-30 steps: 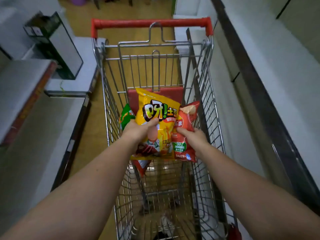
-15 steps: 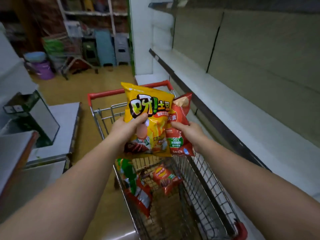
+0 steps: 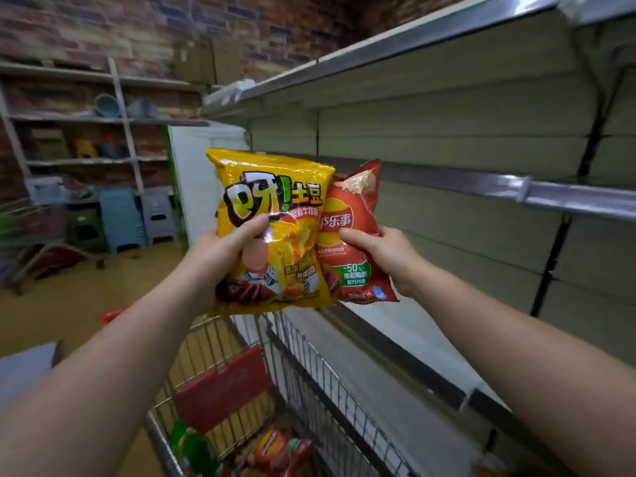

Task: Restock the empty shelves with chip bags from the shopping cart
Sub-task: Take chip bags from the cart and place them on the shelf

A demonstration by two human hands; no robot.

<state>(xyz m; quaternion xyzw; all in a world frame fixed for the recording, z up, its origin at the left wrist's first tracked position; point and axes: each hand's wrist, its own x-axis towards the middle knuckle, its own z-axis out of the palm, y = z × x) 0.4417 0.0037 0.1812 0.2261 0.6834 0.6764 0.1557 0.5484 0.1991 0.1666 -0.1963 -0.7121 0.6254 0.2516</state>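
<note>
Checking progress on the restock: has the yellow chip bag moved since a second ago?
Yes. The yellow chip bag, gripped by the left hand, has risen out of the shopping cart, from down inside the basket to above its rim, beside the shelves.

A dark red brick wall [image 3: 103, 25] closed off the far end of the room, with brown cardboard boxes [image 3: 206, 60] stacked high against it. Pale metal storage racks [image 3: 117, 98] stood before it — holding a grey-blue basin [image 3: 106, 105] and blurred oddments. Below sat stacked plastic stools [image 3: 120, 218], blue and grey. The floor [image 3: 69, 297] was yellowish-tan, the light dim and even.
</note>
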